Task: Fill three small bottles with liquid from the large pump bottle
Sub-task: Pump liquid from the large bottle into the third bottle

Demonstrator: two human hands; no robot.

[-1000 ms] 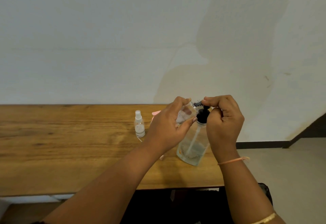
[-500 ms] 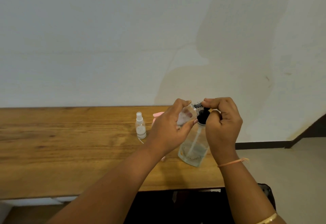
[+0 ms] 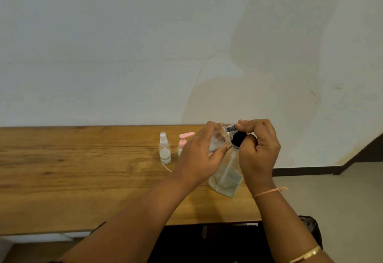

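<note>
From my seat, very little has changed over the last second. My left hand (image 3: 199, 155) still grips the small clear plastic bottle (image 3: 218, 139), tipped on its side with its mouth against the spout of the large clear pump bottle (image 3: 228, 177). My right hand (image 3: 259, 150) stays on top, its fingers (image 3: 248, 123) curled round the black pump head (image 3: 238, 138). The head looks a touch lower against the far edge of the wooden tabletop (image 3: 83, 169) than it did a second ago, so I judge that I am partway through a press. The difference is small, and the view itself has also drifted.

The one clear change is at the back. More of the small bottle with a pink pump top (image 3: 182, 143) now shows past my left knuckles, where only its pink tip showed before. It stands just beside the small clear spray bottle with a white cap (image 3: 165, 150), and neither has moved.

I read this as the filling of this bottle going on, not finished. I cannot tell how much liquid is in the held bottle because my fingers cover most of it. The big bottle stands near the tabletop's right end and looks low on liquid. Keeping mouth and spout together matters most, or the liquid will spill.
</note>
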